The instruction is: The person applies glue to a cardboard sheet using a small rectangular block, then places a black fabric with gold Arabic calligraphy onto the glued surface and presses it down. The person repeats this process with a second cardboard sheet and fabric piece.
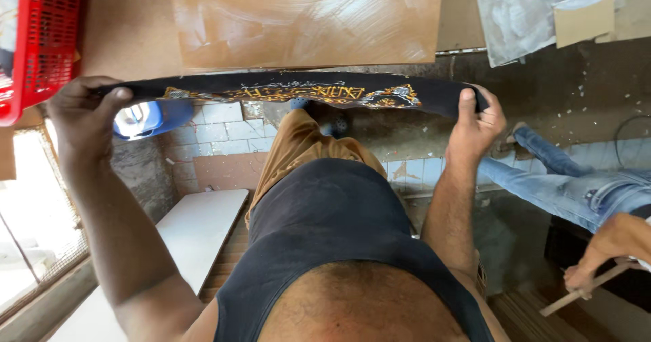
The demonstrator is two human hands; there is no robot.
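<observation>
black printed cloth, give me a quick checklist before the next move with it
1. Left hand grips one end of the black printed cloth: ok.
2. Right hand grips the other end: ok.
3. Cloth stretched flat between the hands, gold print showing: ok.
4. Brown board just beyond the cloth is bare where it shows: ok.
5. Red basket sits close beside the left hand; whether it touches: cannot tell.
6. Another person in jeans sits near on the right, holding a wooden stick: not ok, crowded.
</observation>
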